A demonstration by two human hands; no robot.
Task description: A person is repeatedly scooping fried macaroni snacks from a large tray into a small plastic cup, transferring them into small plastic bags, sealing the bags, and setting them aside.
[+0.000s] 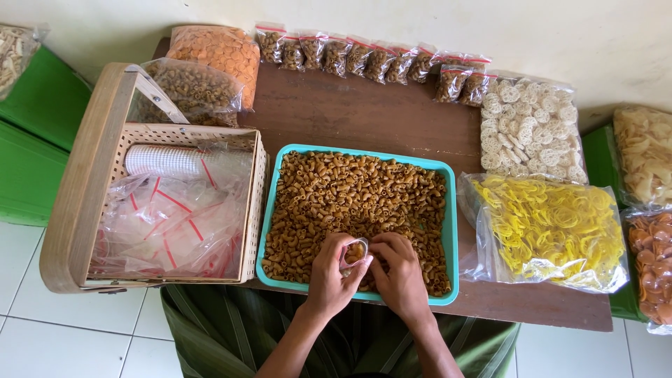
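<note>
**Small bag held open over the macaroni tray**

Both hands work at the near edge of the teal plastic tray (271, 210) of brown elbow-shaped macaroni snacks (350, 199). The left hand (330, 271) grips a small clear plastic bag (355, 252), partly filled; the right hand (400, 273) pinches at its mouth. A row of filled small red-striped packets (378, 61) lies along the far edge of the brown wooden desk (364, 115). The tray remains nearly full, and many empty bags wait in the woven basket (77, 203) at left.

Turquoise plastic tray (269, 210) of brown elbow-shaped crackers (350, 203) at centre of brown wooden table (364, 115). Woven bamboo basket (77, 182) of clear zip bags (168, 224) to left. Bag of yellow ring crackers (553, 227) to right. Row of small filled packets (378, 61) behind.
</note>
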